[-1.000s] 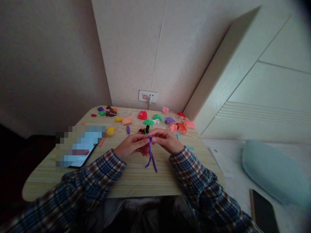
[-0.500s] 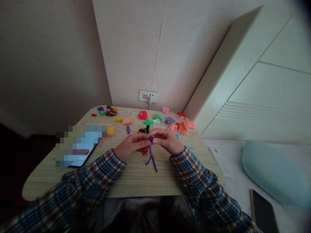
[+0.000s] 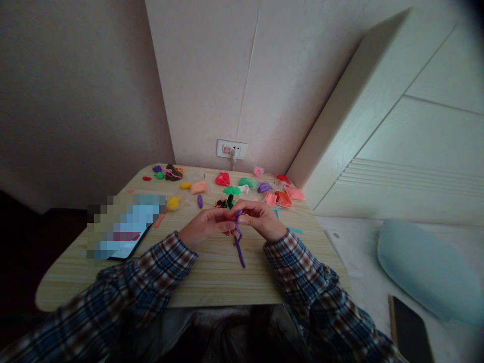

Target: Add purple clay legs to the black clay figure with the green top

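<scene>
A thin purple clay strand (image 3: 240,253) hangs between my hands above the front half of the table, its upper end looped and its lower part dangling. My left hand (image 3: 207,227) is closed, thumb and fingers on the strand's left side. Opposite it, my right hand (image 3: 260,219) pinches the top of the strand between thumb and index finger. Just behind my fingers stands a small clay model with a green top (image 3: 232,190) and a black stem; its base is partly hidden.
Several bags of coloured clay, such as a red one (image 3: 223,179) and an orange one (image 3: 283,198), lie along the back of the wooden table (image 3: 204,287). A tablet (image 3: 130,242), partly pixelated, lies at left. Teal tools (image 3: 295,230) are at right. A phone (image 3: 410,327) lies beyond the table.
The purple strand's two hanging ends were apart; now the shorter one is bent up and crosses the longer one. My left fingers have shifted slightly, and both hands stay in place.
</scene>
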`<action>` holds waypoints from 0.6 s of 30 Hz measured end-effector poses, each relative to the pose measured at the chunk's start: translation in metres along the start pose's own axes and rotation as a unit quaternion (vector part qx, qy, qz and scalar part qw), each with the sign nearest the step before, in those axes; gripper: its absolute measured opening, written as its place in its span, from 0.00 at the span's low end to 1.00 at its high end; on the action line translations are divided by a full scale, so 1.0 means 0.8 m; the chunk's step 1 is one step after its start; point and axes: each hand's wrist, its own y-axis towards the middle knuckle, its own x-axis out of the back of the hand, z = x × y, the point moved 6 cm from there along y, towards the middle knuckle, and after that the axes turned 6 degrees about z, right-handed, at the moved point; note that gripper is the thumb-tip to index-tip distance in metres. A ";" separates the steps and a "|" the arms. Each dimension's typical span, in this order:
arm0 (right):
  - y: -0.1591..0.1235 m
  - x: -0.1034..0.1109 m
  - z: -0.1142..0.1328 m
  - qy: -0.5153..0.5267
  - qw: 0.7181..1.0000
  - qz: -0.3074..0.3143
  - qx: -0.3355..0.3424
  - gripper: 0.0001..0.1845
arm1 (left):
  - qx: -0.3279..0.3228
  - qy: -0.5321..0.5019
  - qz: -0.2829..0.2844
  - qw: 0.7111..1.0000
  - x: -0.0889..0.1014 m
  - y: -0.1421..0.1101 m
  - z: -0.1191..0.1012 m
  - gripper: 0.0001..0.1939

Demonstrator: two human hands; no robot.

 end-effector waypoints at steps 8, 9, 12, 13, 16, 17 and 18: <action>-0.001 0.008 0.008 -0.053 0.997 -0.050 0.036 0.10 | -0.003 0.009 0.000 1.000 -0.001 -0.001 -0.004 0.10; -0.001 0.010 0.010 -0.053 0.996 -0.057 0.044 0.10 | -0.002 0.012 0.007 1.000 -0.002 0.000 -0.003 0.10; -0.002 0.013 0.013 -0.045 0.994 -0.080 0.058 0.10 | 0.006 0.028 0.051 0.998 -0.009 0.000 -0.002 0.09; -0.002 0.013 0.013 -0.040 0.994 -0.087 0.057 0.10 | 0.010 0.031 0.064 0.997 -0.011 0.000 -0.001 0.08; -0.003 0.013 0.013 -0.022 0.994 -0.094 0.048 0.10 | 0.021 0.025 0.075 0.997 -0.013 -0.001 0.000 0.09; -0.003 0.012 0.013 -0.014 0.994 -0.093 0.046 0.10 | 0.023 0.019 0.071 0.997 -0.012 -0.001 0.000 0.10; -0.003 0.012 0.013 -0.007 0.995 -0.092 0.045 0.10 | 0.023 0.011 0.065 0.998 -0.012 -0.001 -0.001 0.10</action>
